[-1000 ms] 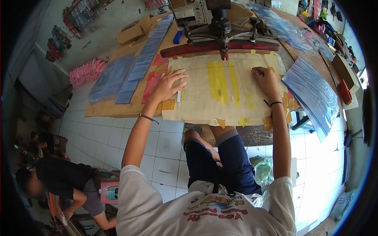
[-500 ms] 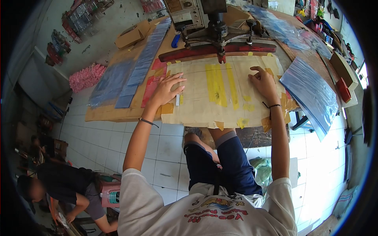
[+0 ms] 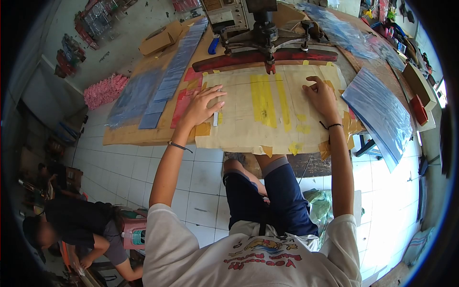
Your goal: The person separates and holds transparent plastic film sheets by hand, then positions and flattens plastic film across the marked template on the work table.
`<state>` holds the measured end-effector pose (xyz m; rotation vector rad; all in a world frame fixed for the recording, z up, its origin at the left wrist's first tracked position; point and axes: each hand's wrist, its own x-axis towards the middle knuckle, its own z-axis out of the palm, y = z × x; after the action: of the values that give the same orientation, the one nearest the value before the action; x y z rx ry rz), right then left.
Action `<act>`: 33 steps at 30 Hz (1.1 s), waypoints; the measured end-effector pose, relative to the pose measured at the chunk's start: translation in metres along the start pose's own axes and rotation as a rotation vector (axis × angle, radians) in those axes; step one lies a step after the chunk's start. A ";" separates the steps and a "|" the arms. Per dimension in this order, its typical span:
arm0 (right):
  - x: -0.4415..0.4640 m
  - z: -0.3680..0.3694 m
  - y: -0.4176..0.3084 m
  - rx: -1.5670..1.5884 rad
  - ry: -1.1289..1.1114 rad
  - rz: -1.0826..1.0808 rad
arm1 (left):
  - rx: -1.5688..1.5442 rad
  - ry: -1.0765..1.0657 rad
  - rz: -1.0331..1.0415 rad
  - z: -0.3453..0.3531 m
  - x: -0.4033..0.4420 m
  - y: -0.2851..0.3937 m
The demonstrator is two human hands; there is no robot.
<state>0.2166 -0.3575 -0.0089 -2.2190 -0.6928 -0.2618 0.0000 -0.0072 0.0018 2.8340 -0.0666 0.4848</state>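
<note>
A tan sheet [image 3: 239, 129] with yellow tape strips [image 3: 263, 100] lies over the table's front edge. My left hand [image 3: 203, 106] rests on its left side with fingers spread, beside a small white strip [image 3: 215, 118]. On the right side of the sheet is my right hand [image 3: 321, 98], its fingers bent and apart, with nothing visible between them. Just beyond the sheet's far edge stands a machine with a curved red bar [image 3: 229, 61] that spans most of the sheet's width.
Clear bluish plastic sheets lie at the left [image 3: 167, 79] and right [image 3: 377, 115] of the table. A blue-handled tool [image 3: 213, 46] and an open cardboard box [image 3: 160, 39] are at the back. A co-worker [image 3: 83, 222] bends over at the lower left, beside a pink stool [image 3: 134, 233].
The fingers of my right hand have opened from a closer pinch near the sheet. My left hand stays about where it was. The co-worker's arms have shifted slightly.
</note>
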 end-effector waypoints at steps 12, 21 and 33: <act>-0.006 -0.001 -0.001 -0.026 0.010 -0.054 | -0.030 0.013 0.007 0.002 0.000 -0.003; -0.006 -0.007 -0.010 0.039 -0.055 0.023 | -0.047 0.019 0.008 0.000 0.001 -0.002; -0.076 -0.060 -0.023 0.602 -0.191 -0.088 | -0.184 -0.185 -0.013 -0.075 0.022 0.059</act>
<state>0.1428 -0.4191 0.0157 -1.6497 -0.8440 0.1113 -0.0088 -0.0444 0.0926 2.6878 -0.1220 0.2008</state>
